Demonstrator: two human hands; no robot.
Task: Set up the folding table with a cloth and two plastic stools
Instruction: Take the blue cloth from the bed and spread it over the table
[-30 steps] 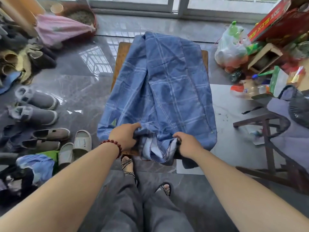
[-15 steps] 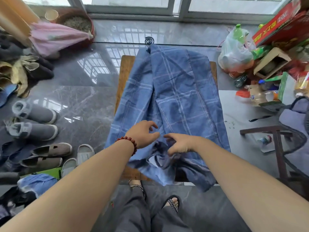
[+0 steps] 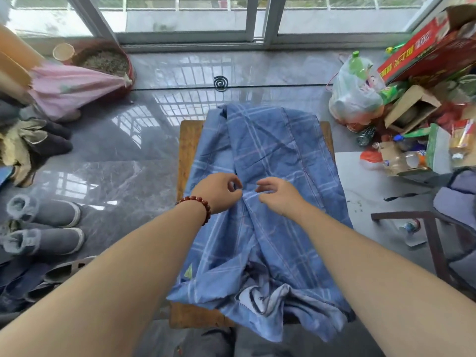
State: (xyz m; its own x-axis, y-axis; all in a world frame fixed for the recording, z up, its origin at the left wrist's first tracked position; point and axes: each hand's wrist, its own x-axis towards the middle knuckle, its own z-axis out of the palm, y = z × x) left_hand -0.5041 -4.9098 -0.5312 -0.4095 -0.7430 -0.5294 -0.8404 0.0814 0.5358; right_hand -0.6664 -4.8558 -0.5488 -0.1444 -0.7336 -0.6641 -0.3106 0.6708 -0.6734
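Lying lengthwise down the middle of the scene, the blue plaid cloth (image 3: 270,155) is folded into a long band with overlapping layers. Its twelve o'clock end reaches the far edge of the table (image 3: 189,140), and its six o'clock end is bunched up and spills over the near edge. Bare brown wood shows in a strip along the nine o'clock side, at the far two o'clock corner and under the bunched end.

The table stands on a glossy grey stone floor (image 3: 116,155). A sliding window frame (image 3: 257,19) is at twelve o'clock, and a dark mosquito coil (image 3: 221,83) lies on the floor between it and the table. Grey fleece boots (image 3: 51,213) sit at nine o'clock. At two o'clock there is a plastic bag (image 3: 353,99) and a red carton (image 3: 422,50).

Both hands are over the cloth's centre. The left hand (image 3: 215,193), with a red bead bracelet (image 3: 198,202) on its wrist, has its grip curled and thumb and forefinger almost meeting. I cannot tell whether fabric is caught between them. The right hand (image 3: 279,198), just beside it at three o'clock, has a loose, half-spread grip holding nothing.
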